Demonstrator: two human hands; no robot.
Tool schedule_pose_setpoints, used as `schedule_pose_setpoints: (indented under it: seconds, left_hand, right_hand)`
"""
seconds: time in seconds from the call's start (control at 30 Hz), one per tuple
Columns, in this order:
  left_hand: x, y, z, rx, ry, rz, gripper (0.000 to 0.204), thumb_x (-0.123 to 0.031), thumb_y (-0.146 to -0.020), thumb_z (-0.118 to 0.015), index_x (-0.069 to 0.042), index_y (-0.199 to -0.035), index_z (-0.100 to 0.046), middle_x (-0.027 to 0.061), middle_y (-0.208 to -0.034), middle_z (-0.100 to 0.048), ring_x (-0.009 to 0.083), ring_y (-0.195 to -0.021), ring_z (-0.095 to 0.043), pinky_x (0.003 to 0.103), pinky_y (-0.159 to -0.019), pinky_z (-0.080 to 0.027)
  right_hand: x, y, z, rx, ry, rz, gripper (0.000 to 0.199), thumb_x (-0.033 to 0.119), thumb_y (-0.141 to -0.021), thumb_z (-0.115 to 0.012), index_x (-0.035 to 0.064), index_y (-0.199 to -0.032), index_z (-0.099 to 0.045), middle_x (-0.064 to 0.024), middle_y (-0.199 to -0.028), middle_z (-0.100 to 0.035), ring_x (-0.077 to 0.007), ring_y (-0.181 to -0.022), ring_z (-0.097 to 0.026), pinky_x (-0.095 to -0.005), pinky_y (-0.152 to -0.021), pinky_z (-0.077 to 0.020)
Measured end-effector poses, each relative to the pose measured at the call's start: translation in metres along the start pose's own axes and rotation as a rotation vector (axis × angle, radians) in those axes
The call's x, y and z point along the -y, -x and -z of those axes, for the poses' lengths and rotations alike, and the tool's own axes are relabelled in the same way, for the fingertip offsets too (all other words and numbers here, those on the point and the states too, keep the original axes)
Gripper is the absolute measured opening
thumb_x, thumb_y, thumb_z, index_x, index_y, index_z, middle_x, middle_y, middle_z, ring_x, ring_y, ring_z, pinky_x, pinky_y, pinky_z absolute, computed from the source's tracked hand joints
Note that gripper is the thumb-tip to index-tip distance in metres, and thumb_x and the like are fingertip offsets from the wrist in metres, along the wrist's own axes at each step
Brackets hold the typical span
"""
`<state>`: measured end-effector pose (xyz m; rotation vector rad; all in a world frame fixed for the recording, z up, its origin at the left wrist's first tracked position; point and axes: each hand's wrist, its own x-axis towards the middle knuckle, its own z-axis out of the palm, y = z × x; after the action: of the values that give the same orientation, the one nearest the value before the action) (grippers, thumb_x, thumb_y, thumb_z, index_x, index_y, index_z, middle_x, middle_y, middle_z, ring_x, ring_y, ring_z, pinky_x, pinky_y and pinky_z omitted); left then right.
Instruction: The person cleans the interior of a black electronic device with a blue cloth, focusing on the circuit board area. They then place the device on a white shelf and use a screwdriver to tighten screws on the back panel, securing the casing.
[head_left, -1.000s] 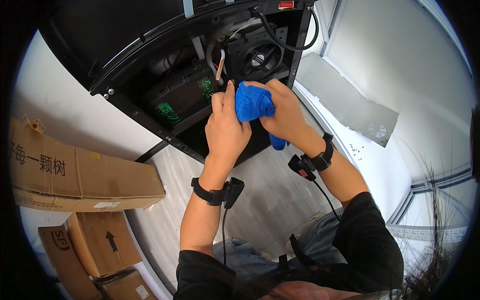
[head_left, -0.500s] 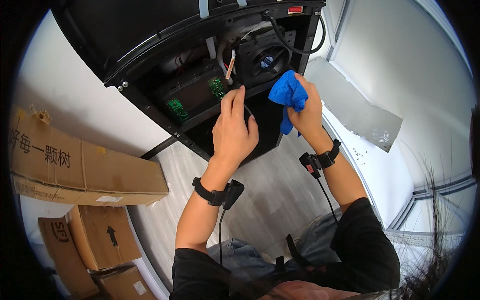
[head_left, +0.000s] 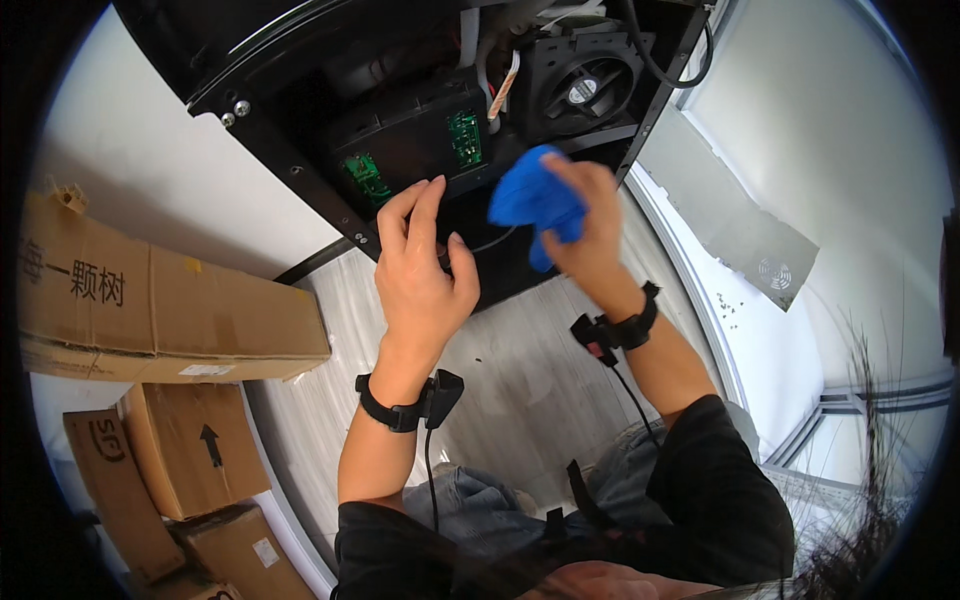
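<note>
- Left hand (head_left: 422, 275): raised, fingers parted, gripping nothing, before the black cabinet (head_left: 310, 185).
- Right hand (head_left: 595, 225): fingers grasp the blue cloth (head_left: 530, 195), below the fan (head_left: 585, 92).
- Gap separates hands; floor (head_left: 520, 370) borders cabinet's lower edge.

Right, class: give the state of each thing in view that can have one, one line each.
Cloth: bunched, held
Right hand: grip closed on cloth
Left hand: grip open, thumb and fingers apart
Cabinet: open
Fan: uncovered, apparently not turning
Circuit boards: exposed
Grey panel: apart from cabinet
Small bits: scattered
Wrist straps: fastened
</note>
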<state>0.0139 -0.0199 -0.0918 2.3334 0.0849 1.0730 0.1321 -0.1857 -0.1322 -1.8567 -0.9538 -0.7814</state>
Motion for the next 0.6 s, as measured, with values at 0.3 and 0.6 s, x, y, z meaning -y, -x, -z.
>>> schedule_pose_setpoints:
  seconds: [0.3,0.6]
  left_hand:
    - [0.020,-0.003,-0.016,-0.150,-0.018,-0.116,0.049,0.009,-0.075,-0.056,-0.003,-0.122,-0.059,0.0150,-0.117,-0.052,0.0129,-0.068,-0.052,0.023,-0.058,-0.045]
    - [0.058,0.029,0.031,-0.274,0.287,0.040,0.035,0.001,-0.086,-0.062,0.002,-0.118,-0.049,0.0098,-0.109,-0.050,0.0099,-0.075,-0.056,0.020,-0.059,-0.045]
  right_hand:
    - [0.027,0.006,-0.036,0.025,-0.065,0.054,0.079,0.001,-0.057,-0.077,0.0206,-0.132,-0.059,-0.0145,-0.103,-0.056,-0.0355,-0.092,-0.058,-0.0413,-0.079,-0.0513]
    - [0.052,0.041,-0.075,0.152,-0.215,0.168,0.062,0.023,-0.066,-0.080,0.0270,-0.126,-0.064,-0.0088,-0.100,-0.059,-0.0274,-0.089,-0.060,-0.0381,-0.075,-0.0513]
